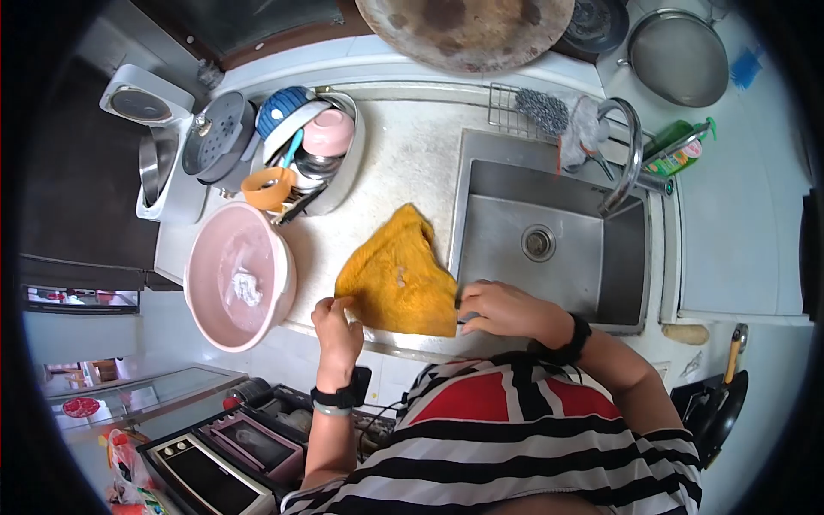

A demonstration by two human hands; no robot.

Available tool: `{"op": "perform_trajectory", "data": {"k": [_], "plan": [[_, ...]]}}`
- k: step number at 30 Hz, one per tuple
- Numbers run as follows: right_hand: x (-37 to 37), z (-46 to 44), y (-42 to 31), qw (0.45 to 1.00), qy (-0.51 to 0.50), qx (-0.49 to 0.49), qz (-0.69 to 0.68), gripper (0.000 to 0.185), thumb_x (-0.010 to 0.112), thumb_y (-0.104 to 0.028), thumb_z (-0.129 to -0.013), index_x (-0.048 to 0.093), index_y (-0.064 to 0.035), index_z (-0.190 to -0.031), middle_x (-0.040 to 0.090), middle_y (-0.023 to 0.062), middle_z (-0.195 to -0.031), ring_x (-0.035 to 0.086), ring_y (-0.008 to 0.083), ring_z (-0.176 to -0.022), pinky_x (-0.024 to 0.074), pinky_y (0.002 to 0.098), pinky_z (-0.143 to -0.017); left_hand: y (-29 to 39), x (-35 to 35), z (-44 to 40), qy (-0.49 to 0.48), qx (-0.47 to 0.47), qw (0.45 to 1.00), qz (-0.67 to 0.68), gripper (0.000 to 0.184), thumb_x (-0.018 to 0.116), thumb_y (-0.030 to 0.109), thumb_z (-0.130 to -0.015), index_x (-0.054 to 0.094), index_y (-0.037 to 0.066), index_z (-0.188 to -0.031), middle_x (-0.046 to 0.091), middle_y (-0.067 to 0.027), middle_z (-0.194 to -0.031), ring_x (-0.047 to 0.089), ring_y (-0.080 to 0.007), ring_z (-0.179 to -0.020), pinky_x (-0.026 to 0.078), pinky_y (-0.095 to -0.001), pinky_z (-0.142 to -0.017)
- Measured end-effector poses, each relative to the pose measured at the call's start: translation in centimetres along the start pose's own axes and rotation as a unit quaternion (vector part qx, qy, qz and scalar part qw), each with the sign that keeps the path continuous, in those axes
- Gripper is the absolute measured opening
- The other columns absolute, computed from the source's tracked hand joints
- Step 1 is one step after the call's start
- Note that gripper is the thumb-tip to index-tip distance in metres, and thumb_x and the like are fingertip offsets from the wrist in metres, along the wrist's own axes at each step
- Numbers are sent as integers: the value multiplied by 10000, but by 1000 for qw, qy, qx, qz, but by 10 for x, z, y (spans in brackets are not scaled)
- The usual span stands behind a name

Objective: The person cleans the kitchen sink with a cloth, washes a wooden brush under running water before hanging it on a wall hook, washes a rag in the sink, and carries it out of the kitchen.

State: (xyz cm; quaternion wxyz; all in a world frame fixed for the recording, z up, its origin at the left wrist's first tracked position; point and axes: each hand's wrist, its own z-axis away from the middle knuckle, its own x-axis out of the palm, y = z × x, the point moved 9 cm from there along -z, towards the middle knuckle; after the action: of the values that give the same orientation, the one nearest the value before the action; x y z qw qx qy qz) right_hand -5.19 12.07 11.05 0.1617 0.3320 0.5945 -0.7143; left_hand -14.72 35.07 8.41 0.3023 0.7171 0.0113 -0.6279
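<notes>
A mustard-yellow cloth (396,279) lies spread on the pale countertop, left of the sink, one corner pointing away from me. A small pale patch shows near its middle. My left hand (336,333) is closed on the cloth's near left corner, thumb and fingers pinched together. At the near right edge of the cloth, my right hand (499,309) has its fingers curled in a pinch on the border. Something dark or grey shows between those right fingers, too small to make out.
A pink basin (196,279) with water and a white item stands left. Behind it, a white dish tub (350,176) holds bowls and utensils. The steel sink (498,236) with its curved faucet (633,154) lies right. A wire rack (505,112) with scrubbers and green bottles (678,159) sit behind.
</notes>
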Motion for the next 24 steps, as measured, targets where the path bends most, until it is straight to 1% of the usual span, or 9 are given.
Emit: {"op": "perform_trajectory", "data": {"k": [1,2,4,6,7,9,12,16,24], "plan": [[-4,3,13,998,15,36,-55,229,631,-221,-833,650,-27,-953,592,100,-924,563,281,-933,446,360,-816,-4,-1,1,-1,-4,1000,-14,453,636,-37,-710,582,31,-1155,482,-254,-1201,448,-391,-1133,390,-427,-969],[-8,7,16,998,17,34,-56,229,631,-221,-833,650,-27,-953,592,100,-924,563,281,-933,446,360,-816,1,1,-3,0,-2,1000,-16,453,636,-37,-710,582,31,-1155,482,-254,-1201,448,-391,-1133,390,-427,-969],[-21,17,38,990,64,108,-59,234,624,-215,-837,649,-11,-949,594,123,-922,562,303,-908,449,366,-803,36,13,-8,2,14,994,112,600,671,249,-820,441,53,-1339,380,-292,-1346,318,-443,-1281,295,-491,-1050],[-25,23,48,991,81,93,-43,225,612,-212,-846,651,-13,-944,595,134,-899,567,312,-886,453,372,-790,47,78,-9,-181,-19,982,42,842,518,564,-864,178,92,-1473,156,-286,-1482,103,-441,-1383,147,-570,-1088],[-23,26,50,991,76,100,-43,227,600,-212,-850,652,-13,-946,599,138,-898,570,312,-890,456,377,-790,57,93,-12,-178,-19,983,41,842,518,564,-864,178,92,-1473,156,-286,-1482,103,-441,-1383,147,-570,-1088],[-22,33,54,991,71,106,-43,230,588,-212,-853,652,-13,-949,603,143,-898,573,312,-894,458,382,-790,58,122,-18,-189,-48,965,-173,920,383,676,-856,33,108,-1490,8,-250,-1519,-28,-419,-1401,27,-611,-1080],[-15,49,63,985,73,135,-77,230,584,-207,-858,649,-13,-960,605,149,-907,577,318,-877,459,389,-786,62,141,-73,-111,5,983,-149,927,352,697,-852,8,118,-1490,-61,-222,-1526,-76,-409,-1400,-9,-608,-1078],[-11,73,86,978,89,163,-97,221,579,-200,-862,644,-15,-965,606,157,-923,580,328,-875,465,397,-787,84,158,-172,-81,-10,988,-131,900,312,676,-874,17,87,-1487,-43,-220,-1529,-66,-394,-1407,-10,-577,-1093],[-2,115,125,957,77,265,-93,167,564,-135,-845,627,-45,-971,604,162,-928,583,332,-892,481,389,-784,95,165,-347,166,-157,974,4,742,338,472,-941,194,-98,-1393,310,-276,-1414,276,-392,-1328,179,-497,-1100]]}}
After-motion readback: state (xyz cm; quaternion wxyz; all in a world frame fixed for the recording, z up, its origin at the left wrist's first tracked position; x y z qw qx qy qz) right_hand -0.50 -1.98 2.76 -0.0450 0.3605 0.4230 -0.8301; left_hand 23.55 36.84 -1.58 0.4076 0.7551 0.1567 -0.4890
